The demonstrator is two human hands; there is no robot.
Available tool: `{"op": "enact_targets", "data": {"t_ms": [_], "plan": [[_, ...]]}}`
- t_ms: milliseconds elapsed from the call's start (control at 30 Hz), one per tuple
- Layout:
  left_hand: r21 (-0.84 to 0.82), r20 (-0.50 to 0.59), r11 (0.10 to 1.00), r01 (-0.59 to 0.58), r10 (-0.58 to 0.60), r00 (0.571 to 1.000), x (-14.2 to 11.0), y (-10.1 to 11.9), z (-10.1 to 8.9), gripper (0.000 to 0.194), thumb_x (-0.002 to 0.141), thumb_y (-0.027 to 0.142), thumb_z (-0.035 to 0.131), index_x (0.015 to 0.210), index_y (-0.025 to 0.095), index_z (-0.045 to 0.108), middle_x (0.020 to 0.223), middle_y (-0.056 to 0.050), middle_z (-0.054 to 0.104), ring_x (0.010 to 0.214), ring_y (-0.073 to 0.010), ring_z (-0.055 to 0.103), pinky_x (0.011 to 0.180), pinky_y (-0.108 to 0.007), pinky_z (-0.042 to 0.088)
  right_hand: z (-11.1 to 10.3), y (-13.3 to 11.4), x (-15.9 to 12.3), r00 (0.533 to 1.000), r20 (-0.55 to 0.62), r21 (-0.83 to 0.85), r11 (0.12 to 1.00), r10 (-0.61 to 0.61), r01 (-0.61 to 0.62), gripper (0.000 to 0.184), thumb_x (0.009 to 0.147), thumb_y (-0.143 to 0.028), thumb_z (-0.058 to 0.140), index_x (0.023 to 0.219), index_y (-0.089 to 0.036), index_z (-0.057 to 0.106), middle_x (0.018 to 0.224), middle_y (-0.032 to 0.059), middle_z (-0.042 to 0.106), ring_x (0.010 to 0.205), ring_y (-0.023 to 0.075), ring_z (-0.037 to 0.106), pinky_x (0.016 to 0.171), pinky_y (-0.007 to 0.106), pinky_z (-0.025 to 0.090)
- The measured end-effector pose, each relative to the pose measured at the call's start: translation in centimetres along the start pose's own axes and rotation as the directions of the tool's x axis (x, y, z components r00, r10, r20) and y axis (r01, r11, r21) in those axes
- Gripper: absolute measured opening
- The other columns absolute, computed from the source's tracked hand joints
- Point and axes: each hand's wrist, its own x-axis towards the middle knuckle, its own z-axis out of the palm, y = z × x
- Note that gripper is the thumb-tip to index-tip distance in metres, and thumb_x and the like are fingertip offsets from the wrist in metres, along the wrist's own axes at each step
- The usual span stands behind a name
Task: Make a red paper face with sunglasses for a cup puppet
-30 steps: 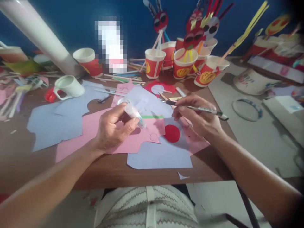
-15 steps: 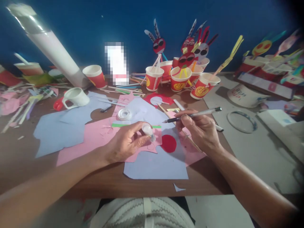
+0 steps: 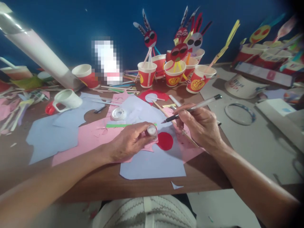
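Small translucent plastic cylinder [image 3: 152, 131]: we're pinching it in left hand [image 3: 129, 141] over flat cut pink paper [image 3: 92, 139], seemingly for steadiness; right hand [image 3: 198, 128] gripping slim black-and-clear pen [image 3: 193, 108], likely for control

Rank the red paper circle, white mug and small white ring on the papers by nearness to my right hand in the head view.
1. Red paper circle: just left of your right hand.
2. Small white ring: farther left, beyond your left hand.
3. White mug: farthest left of the three.
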Motion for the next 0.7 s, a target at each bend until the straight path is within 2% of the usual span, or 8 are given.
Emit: {"op": "enact_targets", "data": {"t_ms": [167, 500, 600, 700], "plan": [[-0.072, 0.060, 0.996, 0.048, -0.044, 0.997, 0.04, 0.20, -0.05, 0.019, 0.088, 0.032, 0.052, 0.096, 0.016, 0.058, 0.091, -0.005, 0.059, 0.074, -0.0128, 0.060, 0.058, -0.021, 0.057, 0.11, -0.05, -0.01, 0.999, 0.019, 0.020, 0.999, 0.041, -0.041, 0.019, 0.086, -0.041, 0.055, 0.078, -0.025, 0.063, 0.053, -0.0034, 0.054, 0.047, 0.0126, 0.051, 0.045, 0.027, 0.043], [0.047, 0.059, 0.999, -0.016, 0.014, 0.998, 0.19, -0.09, -0.14, 0.016, 0.090, 0.030, 0.050, 0.096, 0.016, 0.057, 0.087, -0.003, 0.058, 0.071, -0.0112, 0.058, 0.060, -0.019, 0.054, 0.18, 0.39, 0.25, 0.998, 0.043, 0.021, 0.999, 0.044, -0.045, 0.020, 0.087, -0.041, 0.055, 0.079, -0.025, 0.063, 0.053, -0.0027, 0.055, 0.045, 0.0125, 0.051, 0.044, 0.028, 0.041], [0.010, 0.075, 1.000, -0.004, 0.003, 0.997, 0.18, -0.18, -0.09, 0.018, 0.090, 0.031, 0.049, 0.095, 0.016, 0.057, 0.089, -0.004, 0.057, 0.072, -0.0112, 0.057, 0.059, -0.019, 0.054, 0.22, 0.11, 0.18, 0.999, 0.037, 0.019, 0.999, 0.029, -0.029, 0.016, 0.087, -0.034, 0.054, 0.079, -0.023, 0.063, 0.052, -0.0029, 0.055, 0.044, 0.0118, 0.051, 0.041, 0.026, 0.041], [0.005, 0.094, 0.999, -0.038, 0.038, 0.995, 0.31, -0.11, -0.17, 0.018, 0.091, 0.031, 0.047, 0.095, 0.015, 0.057, 0.089, -0.004, 0.057, 0.073, -0.0115, 0.055, 0.058, -0.019, 0.052, 0.06, -0.33, -0.05, 1.000, 0.001, -0.061, 0.998, 0.001, -0.001, 0.018, 0.086, -0.023, 0.053, 0.071, -0.022, 0.063, 0.049, -0.0038, 0.055, 0.042, 0.0106, 0.050, 0.040, 0.025, 0.041]]}}
